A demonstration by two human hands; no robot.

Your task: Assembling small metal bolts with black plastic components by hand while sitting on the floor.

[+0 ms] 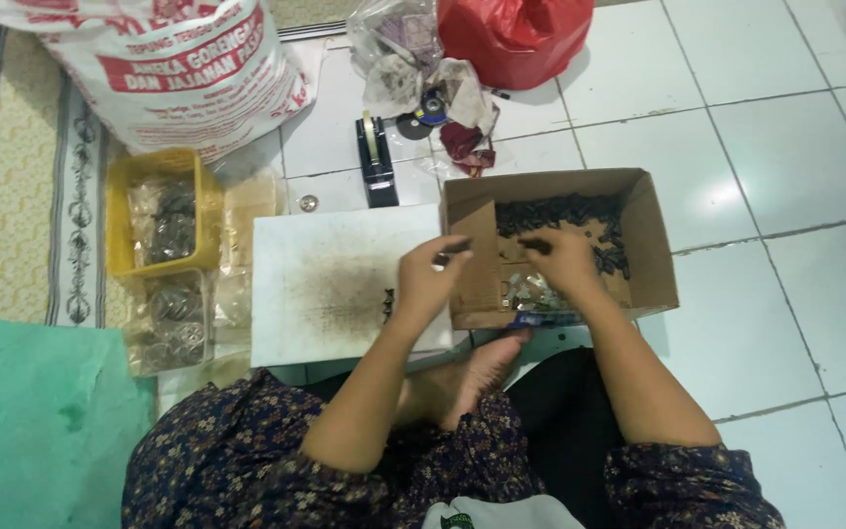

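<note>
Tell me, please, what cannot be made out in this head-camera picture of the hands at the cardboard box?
- Head view: the small dark piece in the left hand is too small to identify.
- Head view: the right hand covers part of the cardboard box, hiding what lies beneath.
- Head view: the clear bags in the yellow tray are too blurred to tell their contents.
- Head view: the red bag is cut off by the top edge.

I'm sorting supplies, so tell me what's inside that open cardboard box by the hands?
The cardboard box holds a heap of small dark parts and clear bags of metal pieces. The right hand covers the middle.
</note>
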